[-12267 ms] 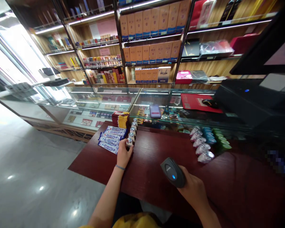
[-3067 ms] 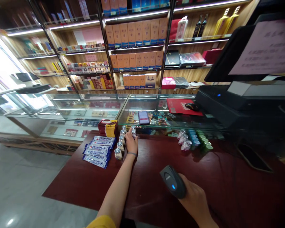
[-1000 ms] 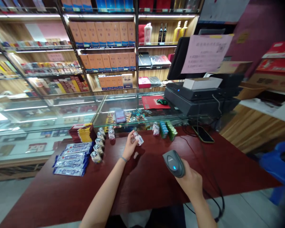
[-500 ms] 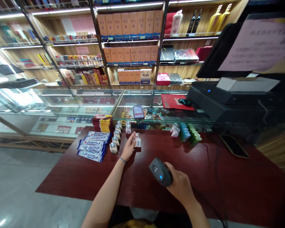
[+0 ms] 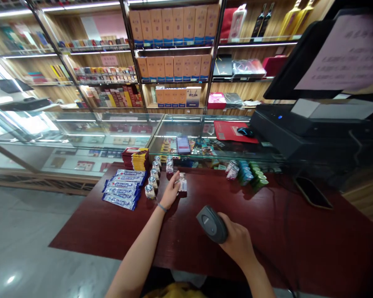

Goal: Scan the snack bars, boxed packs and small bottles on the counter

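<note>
My left hand (image 5: 170,193) is at a small glass bottle (image 5: 182,185) with a silvery cap and a pale label, which stands on the dark red tabletop. Its fingers press against the bottle's left side and are partly hidden. Closed around the handle of a dark grey barcode scanner (image 5: 211,224) is my right hand (image 5: 238,242), nearer to me; the scanner's head points toward the bottle. Left of the bottle, a row of similar small bottles (image 5: 153,182) stands, with two more bottles (image 5: 169,166) just behind my left hand.
Blue-and-white packets (image 5: 124,191) lie at left before stacked red and yellow packs (image 5: 136,159). Blue cans (image 5: 245,174), green cans (image 5: 257,176) and pinkish cans (image 5: 232,170) stand at right. A phone (image 5: 313,192) lies near a monitor (image 5: 301,62). A glass counter (image 5: 127,124) runs behind.
The blue light on the scanner is out now. Both hands keep nearly the same place, while the whole view has shifted slightly.
</note>
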A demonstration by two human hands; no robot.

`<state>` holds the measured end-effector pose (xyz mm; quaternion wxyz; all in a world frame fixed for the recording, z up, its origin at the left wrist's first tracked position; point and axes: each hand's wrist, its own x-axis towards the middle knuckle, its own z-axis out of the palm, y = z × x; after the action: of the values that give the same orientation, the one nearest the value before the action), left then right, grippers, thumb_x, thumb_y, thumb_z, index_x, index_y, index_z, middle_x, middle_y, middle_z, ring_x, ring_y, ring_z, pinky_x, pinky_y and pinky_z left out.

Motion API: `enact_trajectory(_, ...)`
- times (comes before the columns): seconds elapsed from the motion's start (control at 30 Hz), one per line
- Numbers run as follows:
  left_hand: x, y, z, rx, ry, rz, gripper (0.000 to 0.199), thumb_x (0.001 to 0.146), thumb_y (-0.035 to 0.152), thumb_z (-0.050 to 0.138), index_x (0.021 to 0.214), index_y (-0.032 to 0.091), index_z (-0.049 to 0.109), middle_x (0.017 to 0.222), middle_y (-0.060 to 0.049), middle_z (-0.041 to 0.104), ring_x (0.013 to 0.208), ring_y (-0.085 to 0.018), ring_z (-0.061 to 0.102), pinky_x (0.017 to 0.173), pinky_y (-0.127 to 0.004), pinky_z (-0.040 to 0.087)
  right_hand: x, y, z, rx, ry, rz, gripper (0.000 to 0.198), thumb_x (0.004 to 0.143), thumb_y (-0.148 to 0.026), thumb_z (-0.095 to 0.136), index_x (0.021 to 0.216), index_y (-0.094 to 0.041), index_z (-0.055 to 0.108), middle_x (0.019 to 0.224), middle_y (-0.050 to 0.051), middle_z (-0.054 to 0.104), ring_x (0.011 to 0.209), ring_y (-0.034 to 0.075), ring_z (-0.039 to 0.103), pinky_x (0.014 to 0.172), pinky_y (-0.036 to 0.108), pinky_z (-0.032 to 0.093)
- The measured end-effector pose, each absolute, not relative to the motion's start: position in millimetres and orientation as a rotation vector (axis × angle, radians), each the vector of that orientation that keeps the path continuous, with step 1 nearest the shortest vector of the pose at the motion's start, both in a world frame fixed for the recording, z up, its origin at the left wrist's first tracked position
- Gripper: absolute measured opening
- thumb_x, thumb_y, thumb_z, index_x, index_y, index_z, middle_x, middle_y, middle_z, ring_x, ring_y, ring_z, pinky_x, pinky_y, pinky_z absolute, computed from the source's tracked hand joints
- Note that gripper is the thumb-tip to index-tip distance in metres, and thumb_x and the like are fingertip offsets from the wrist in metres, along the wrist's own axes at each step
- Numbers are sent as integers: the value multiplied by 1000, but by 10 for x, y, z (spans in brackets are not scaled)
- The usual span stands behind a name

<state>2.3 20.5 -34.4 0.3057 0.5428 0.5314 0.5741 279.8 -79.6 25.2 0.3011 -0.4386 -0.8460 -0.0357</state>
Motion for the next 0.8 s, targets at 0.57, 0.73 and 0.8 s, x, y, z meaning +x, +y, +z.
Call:
enact_trajectory(0.57, -38, 163, -154, 1722, 2026, 1588, 44, 84, 11, 60, 127, 20, 54, 115, -10, 45, 111, -25, 52, 101, -44, 46, 2892, -780, 169, -1162, -2192, -119, 42, 76, -13, 48, 117, -16, 53, 73, 2, 71, 59, 18, 67, 59, 27, 47)
enact_trajectory(0.73, -70, 294, -146, 1727, 2039, 1623, 44, 82, 8, 60, 125, 16, 53, 115, -12, 44, 112, -25, 51, 102, -46, 45, 2956, -764, 65, -1167, -2161, -122, 43, 76, -13, 49, 118, -17, 54, 78, 3, 72, 61, 18, 67, 64, 28, 48)
enact_trajectory(0.8, -87, 341, -143, 1734, 2043, 1620, 44, 82, 6, 60, 125, 15, 53, 115, -12, 44, 112, -25, 50, 103, -46, 45, 2975, -761, 38, -1170, -2154, -132, 43, 77, -12, 49, 119, -17, 54, 80, 3, 73, 62, 18, 68, 65, 28, 49)
